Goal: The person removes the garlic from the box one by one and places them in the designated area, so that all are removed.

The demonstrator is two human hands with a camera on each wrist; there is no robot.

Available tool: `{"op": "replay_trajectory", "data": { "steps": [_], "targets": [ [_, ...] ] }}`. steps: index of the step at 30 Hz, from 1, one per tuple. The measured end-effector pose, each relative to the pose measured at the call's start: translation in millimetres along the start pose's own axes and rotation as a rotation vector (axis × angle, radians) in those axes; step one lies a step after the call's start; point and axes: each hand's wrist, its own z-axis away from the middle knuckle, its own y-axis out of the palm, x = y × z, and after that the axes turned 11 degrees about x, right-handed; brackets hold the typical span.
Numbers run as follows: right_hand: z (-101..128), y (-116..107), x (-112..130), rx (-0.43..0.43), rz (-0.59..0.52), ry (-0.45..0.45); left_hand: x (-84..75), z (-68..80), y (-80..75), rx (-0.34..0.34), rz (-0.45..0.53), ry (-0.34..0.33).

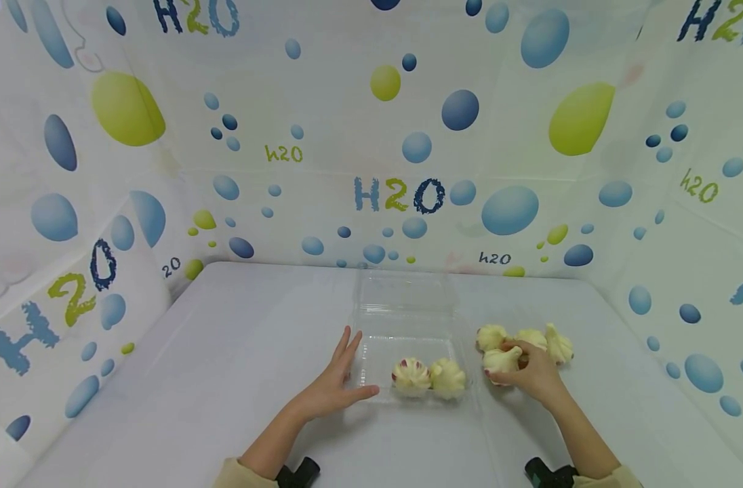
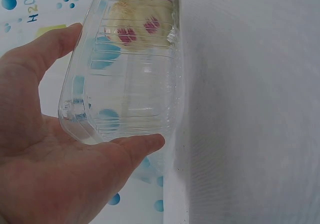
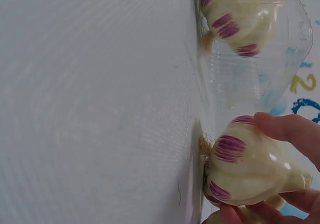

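Note:
Pinched between the thumb and fingers of my right hand (image 1: 539, 376) is a garlic bulb (image 3: 245, 159), cream with purple streaks. In the right wrist view its roots face the tabletop. My left hand (image 1: 329, 390) is at the left side of a clear plastic container (image 1: 380, 352), fingers spread and fairly straight, thumb along the near side. The container's lid (image 1: 402, 291) is folded back. Two garlic bulbs sit side by side inside, a purple-streaked one (image 1: 411, 376) and a paler one (image 1: 448, 378) to its right.
Behind the held bulb are more garlic bulbs: one at the left (image 1: 491, 336), one in the middle (image 1: 530, 337) and one at the right (image 1: 558, 344). A white tabletop (image 1: 249, 318) lies under everything. A printed curtain (image 1: 323, 102) surrounds the table's back and sides.

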Motion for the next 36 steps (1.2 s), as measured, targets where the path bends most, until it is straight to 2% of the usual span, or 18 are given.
{"op": "replay_trajectory", "data": {
  "steps": [10,20,24,28,30,32,36],
  "targets": [
    [3.9,-2.4,3.9,-0.062,-0.035,-0.047,-1.0,-0.2,0.4,-0.009,-0.015,-0.005],
    [7.1,-5.8,9.9,-0.146,-0.061,-0.050,-0.4,-0.7,0.5,-0.010,-0.021,-0.005],
    [7.6,-6.5,10.9,-0.191,-0.076,-0.078,-14.3,4.1,-1.2,-0.009,-0.010,0.004],
    [9.9,-7.6,14.7,-0.222,-0.093,-0.104,-12.9,3.5,-1.0,-0.008,-0.002,0.005],
    [9.0,-8.1,13.9,-0.239,-0.105,-0.124,-4.7,0.8,0.0,-0.009,-0.012,0.004],
    [3.4,-6.6,4.3,-0.261,-0.113,-0.133,-0.6,-0.7,0.5,-0.010,-0.014,0.004],
    [-21.6,1.2,-39.6,-0.323,-0.059,-0.152,-1.6,0.2,0.3,-0.011,-0.011,0.011]
  ]
}}
